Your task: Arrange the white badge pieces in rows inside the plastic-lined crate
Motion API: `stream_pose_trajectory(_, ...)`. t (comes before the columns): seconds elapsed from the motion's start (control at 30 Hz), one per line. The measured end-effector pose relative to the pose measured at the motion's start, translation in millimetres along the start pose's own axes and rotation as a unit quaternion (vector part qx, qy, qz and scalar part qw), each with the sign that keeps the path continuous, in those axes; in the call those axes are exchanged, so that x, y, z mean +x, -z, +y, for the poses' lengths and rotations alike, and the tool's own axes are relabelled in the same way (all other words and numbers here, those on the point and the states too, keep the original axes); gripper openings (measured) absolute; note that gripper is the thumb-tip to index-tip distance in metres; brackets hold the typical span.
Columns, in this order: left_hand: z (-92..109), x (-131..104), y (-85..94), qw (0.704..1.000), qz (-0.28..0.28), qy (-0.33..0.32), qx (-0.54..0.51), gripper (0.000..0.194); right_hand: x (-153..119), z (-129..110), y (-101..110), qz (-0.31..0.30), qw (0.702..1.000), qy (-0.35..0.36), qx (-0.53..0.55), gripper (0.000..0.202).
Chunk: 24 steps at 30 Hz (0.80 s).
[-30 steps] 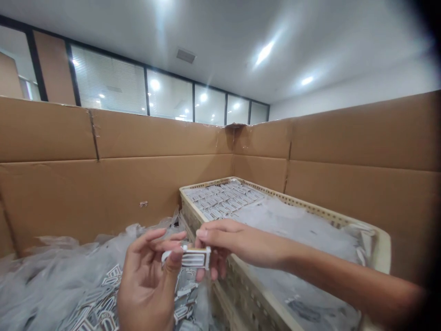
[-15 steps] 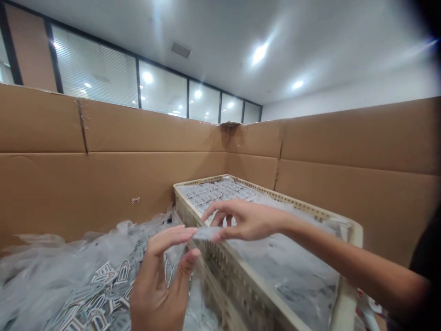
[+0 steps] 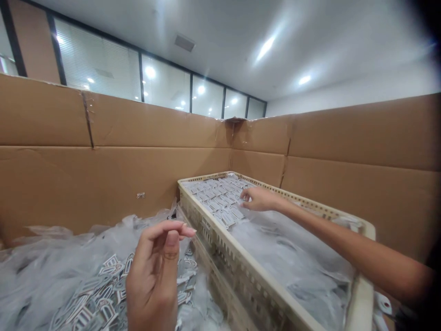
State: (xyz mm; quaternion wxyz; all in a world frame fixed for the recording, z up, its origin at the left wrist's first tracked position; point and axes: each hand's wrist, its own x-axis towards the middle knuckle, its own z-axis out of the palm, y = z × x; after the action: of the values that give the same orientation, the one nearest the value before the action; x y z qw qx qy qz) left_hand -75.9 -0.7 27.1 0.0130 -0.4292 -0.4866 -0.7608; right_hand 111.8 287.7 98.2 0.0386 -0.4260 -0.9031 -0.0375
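Observation:
My right hand [image 3: 260,199] reaches over the cream plastic crate [image 3: 237,248]. Its thumb and fingers pinch at the edge of the laid-out rows, on what looks like a small grey flat part, mostly covered by the fingertips. Flat, light-grey slotted parts [image 3: 215,195] lie in neat rows at the crate's far end. Nearer, translucent plastic sheeting [image 3: 275,248] covers its contents. My left hand [image 3: 155,271] is raised at the crate's left side, thumb against its curled fingers, with nothing visible in it. Below it lies a loose heap of similar slotted parts [image 3: 99,299].
Crumpled clear plastic [image 3: 44,262] surrounds the heap on the left. Tall cardboard walls [image 3: 138,170] meet in a corner behind the crate. Another crate [image 3: 220,287] appears stacked underneath. A white object [image 3: 381,305] shows at the lower right.
My right hand has moved away from the left hand, forward over the rows, with the small grey part it was pinching. My left hand's thumb and fingers have closed together.

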Motion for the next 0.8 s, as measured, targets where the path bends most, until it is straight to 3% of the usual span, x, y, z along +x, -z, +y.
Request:
stream_pose_trajectory(0.2,1.9,0.9,-3.4,0.999,0.01,0.026,-0.015,0.02,1.0,-0.7,-9.1,-0.026,1.0,-0.004,0.007,0.041)
stream_pose_trajectory(0.4,-1.2,4.9,4.8,0.996,0.035,0.048,-0.061,0.022,-5.2,1.9,-6.1,-0.02,1.0,0.008,0.017,0.04)
stream_pose_trajectory(0.57,3.7,11.5,13.4,0.992,0.058,0.012,-0.112,0.014,-6.3,-1.0,-11.0,-0.02,1.0,0.008,0.017,0.035)
stream_pose_trajectory(0.8,22.3,16.6,29.5,0.993,0.069,-0.035,-0.088,0.011,-8.9,-4.6,-16.8,-0.013,0.999,0.034,-0.025,0.038)
